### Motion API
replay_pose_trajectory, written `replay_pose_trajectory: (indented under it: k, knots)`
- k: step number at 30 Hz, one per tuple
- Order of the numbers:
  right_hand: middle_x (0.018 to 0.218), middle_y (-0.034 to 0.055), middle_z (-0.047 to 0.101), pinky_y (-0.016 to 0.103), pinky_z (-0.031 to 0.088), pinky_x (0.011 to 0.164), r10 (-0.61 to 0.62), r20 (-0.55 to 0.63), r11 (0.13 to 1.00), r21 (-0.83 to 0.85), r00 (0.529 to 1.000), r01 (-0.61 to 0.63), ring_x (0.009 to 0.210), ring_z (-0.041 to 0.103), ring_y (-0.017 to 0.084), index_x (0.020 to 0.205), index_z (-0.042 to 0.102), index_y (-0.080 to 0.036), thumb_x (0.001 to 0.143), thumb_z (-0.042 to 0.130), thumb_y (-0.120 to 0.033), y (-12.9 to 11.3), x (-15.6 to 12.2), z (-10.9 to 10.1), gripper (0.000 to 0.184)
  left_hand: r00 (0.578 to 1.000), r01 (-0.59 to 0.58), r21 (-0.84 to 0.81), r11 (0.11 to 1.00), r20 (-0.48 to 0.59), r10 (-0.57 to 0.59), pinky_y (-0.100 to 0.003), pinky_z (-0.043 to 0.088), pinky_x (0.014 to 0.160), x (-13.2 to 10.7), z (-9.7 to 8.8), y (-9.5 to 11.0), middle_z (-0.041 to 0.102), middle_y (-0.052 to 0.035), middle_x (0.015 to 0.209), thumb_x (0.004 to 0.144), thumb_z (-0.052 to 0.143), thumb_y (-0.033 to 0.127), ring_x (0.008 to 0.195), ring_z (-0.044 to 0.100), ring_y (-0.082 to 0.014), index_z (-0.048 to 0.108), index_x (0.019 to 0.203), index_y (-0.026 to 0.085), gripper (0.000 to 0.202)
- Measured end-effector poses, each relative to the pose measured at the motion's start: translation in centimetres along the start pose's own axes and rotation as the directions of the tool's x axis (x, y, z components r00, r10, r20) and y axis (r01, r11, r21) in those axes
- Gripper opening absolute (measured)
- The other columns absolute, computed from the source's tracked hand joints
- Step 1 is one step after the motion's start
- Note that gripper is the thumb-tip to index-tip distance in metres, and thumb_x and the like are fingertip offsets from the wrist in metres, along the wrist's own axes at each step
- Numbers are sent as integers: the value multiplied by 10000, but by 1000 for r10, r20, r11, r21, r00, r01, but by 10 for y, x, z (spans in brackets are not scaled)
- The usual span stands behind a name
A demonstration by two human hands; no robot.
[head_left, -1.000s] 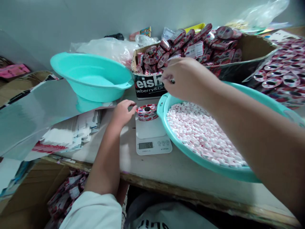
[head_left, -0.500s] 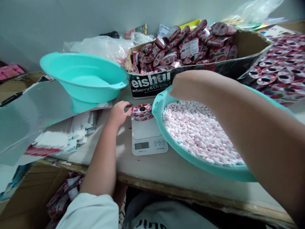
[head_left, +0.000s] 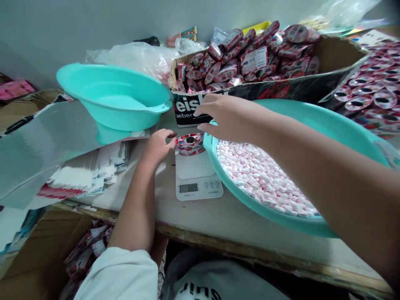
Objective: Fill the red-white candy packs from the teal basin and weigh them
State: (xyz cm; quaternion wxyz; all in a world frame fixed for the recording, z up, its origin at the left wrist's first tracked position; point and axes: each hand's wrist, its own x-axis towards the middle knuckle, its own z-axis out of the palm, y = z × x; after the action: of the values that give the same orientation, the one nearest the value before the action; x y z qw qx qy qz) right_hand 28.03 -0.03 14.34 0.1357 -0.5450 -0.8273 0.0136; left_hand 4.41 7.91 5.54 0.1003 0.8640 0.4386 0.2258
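Note:
My left hand (head_left: 160,146) is beside a red-and-pink strawberry-print packet (head_left: 190,149), its curved fingers and thumb apart at the packet's left edge. I cannot tell whether they touch it. The packet stands with its round dark opening upward on a white digital scale (head_left: 191,168), whose display seems to read 88.9. My right hand (head_left: 220,112) hovers over the left rim of a turquoise basin (head_left: 233,189), to the packet's upper right. Its thumb and fingers are spread, with nothing visible between them. Small pale pink-and-white candies (head_left: 265,179) fill much of the basin.
An empty-looking turquoise basin (head_left: 121,108) stands at the back left. Behind the scale, a cardboard box (head_left: 265,91) holds many filled packets. Rows of open packets (head_left: 371,96) are at the right. White card stacks (head_left: 84,173) lie left. Another box (head_left: 40,250) sits below the table edge.
My right hand has moved left from over the candies to the basin's rim, fingers now showing apart. The scale display has dropped from about 90.9 to 88.9. My left hand stays by the packet.

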Motion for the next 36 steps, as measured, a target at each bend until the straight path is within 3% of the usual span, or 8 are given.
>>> replay_pose_trajectory:
  k: [3,12,20,25,28,33,34,36]
  knots:
    - [1288,147,591,352,439,908,-17,39,999,-42,999,18,1116,579,274,1309,618,-141,934,577,-316,-6,1,7,416,1000,-4,-5,1000,-5,4,-334,512,845,0,0,0,720,-95,1019,864,575,217,972,654,-244,723,935,153,176]
    - [1215,160,650,341,443,846,100,97,993,-70,990,-94,1057,618,280,1296,607,-124,921,615,-443,-8,5,24,492,998,-46,14,999,36,45,-325,506,876,2,-1,-3,709,-108,1041,894,594,226,989,643,-245,711,969,136,165]
    - [1029,84,734,483,265,1115,236,164,965,76,958,-251,1092,648,281,1360,609,-188,915,598,-532,-24,13,40,563,998,-59,-12,998,20,59,-319,506,863,3,-3,-3,719,-111,1028,887,573,228,969,658,-236,715,978,124,198]
    - [1053,30,732,484,216,1125,166,183,982,63,969,-180,1106,629,284,1182,692,-243,808,707,-497,-27,13,43,452,997,-75,-34,997,-26,74,-334,507,884,3,-6,-4,721,-109,1020,892,565,287,971,659,-240,720,980,131,237]
    - [980,17,736,424,267,1075,147,186,987,34,971,-156,990,653,232,1043,708,-215,834,653,-340,-29,15,43,250,996,-91,-60,994,-29,89,-356,504,900,5,-6,-4,715,-126,1025,884,524,346,982,655,-258,719,983,128,309]
    - [1083,66,726,304,377,809,34,111,999,0,993,-35,1005,650,226,1084,689,-177,857,631,-297,-31,15,28,263,998,-40,-194,980,35,47,-404,503,894,10,-5,-9,718,-159,1015,852,395,482,981,652,-310,714,934,120,489]
    - [1099,65,723,291,370,739,19,97,1000,0,995,-19,986,653,219,1095,684,-178,861,626,-293,-33,15,22,268,999,-19,-223,975,26,25,-409,506,890,11,-6,-11,720,-163,1015,860,366,503,981,655,-317,712,933,119,522]
    - [1090,60,718,285,344,641,3,69,1000,22,998,-4,929,655,204,1083,673,-173,875,605,-293,-35,17,8,250,990,128,-324,937,-9,-139,-389,518,860,14,-6,-15,729,-144,1030,832,392,576,983,658,-319,716,964,133,565]
